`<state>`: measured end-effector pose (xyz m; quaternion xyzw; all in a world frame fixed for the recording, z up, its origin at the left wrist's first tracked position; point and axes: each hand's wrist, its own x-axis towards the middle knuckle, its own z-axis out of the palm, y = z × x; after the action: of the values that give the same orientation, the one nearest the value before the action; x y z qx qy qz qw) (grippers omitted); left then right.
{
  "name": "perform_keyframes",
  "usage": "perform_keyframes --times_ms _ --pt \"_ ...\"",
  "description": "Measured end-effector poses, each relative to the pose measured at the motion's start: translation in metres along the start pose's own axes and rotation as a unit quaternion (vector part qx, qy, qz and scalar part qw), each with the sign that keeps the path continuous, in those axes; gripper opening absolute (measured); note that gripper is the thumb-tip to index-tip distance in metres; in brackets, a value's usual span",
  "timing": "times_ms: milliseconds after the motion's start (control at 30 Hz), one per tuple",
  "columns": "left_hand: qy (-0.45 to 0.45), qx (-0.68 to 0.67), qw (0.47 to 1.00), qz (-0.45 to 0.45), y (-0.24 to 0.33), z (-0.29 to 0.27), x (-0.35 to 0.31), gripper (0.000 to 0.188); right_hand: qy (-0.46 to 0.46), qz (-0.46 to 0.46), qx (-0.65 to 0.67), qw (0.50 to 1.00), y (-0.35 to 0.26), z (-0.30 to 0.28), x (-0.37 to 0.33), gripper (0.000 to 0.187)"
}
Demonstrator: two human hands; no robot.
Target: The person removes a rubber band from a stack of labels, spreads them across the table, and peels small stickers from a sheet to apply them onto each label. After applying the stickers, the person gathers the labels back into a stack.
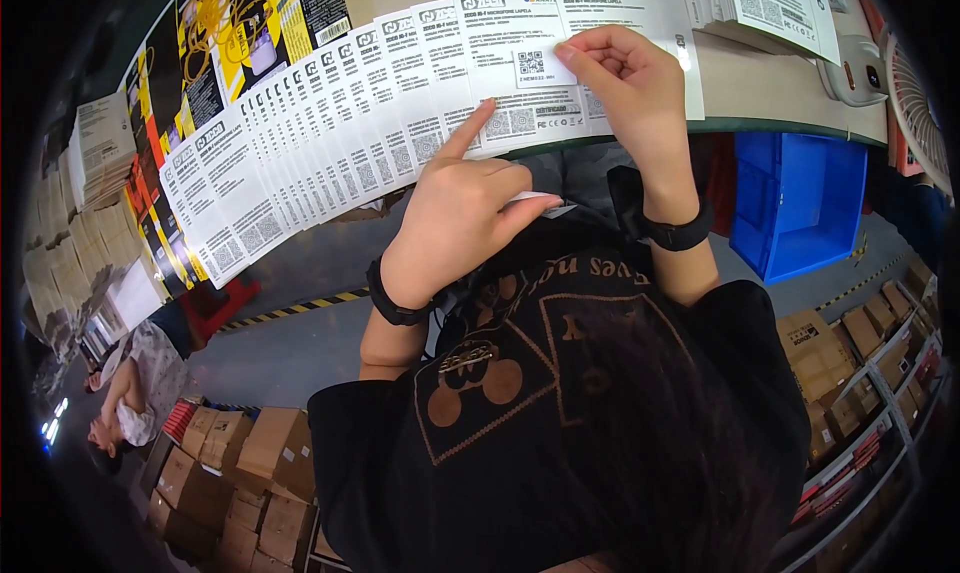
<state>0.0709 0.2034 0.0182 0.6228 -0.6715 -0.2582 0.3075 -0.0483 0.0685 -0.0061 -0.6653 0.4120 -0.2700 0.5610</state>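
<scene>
At the frame's upper centre, the right hand (635, 83) pinches a small label (533, 69) over fanned printed sheets (399, 68); the left hand (455, 203), apart, extends a forefinger (468, 131) to them and clamps a white slip (541, 198). A sheet shifting could leave the label crooked.

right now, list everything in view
table: one, beige, top
printed sheets: many, white, across table
label: one, white, in right fingers
slip: one, white, in left fingers
rubber bands: many, yellow, upper left
printed packaging: uncounted, yellow-black, under rubber bands
paper stacks: several, whitish, far left, upper right
fan: one, pale, far right
bin: one, blue, right
cardboard boxes: many, brown, lower left, right
co-worker: one, light-clothed, lower left
shirt: one, black, lower centre
wristbands: two, black, wrists
left hand: one, bare, centre
right hand: one, bare, upper centre
</scene>
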Motion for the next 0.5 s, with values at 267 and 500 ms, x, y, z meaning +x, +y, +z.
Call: perform_keyframes --times_ms 267,500 --pt "0.000 0.005 1.000 0.003 -0.0007 0.0006 -0.0003 0.027 0.011 -0.004 -0.034 0.999 0.0000 0.0008 -0.0005 0.011" --pt "0.002 0.000 1.000 -0.002 -0.0025 0.0013 -0.0004 0.027 0.011 -0.016 -0.169 0.985 -0.0042 0.0064 -0.0032 0.023"
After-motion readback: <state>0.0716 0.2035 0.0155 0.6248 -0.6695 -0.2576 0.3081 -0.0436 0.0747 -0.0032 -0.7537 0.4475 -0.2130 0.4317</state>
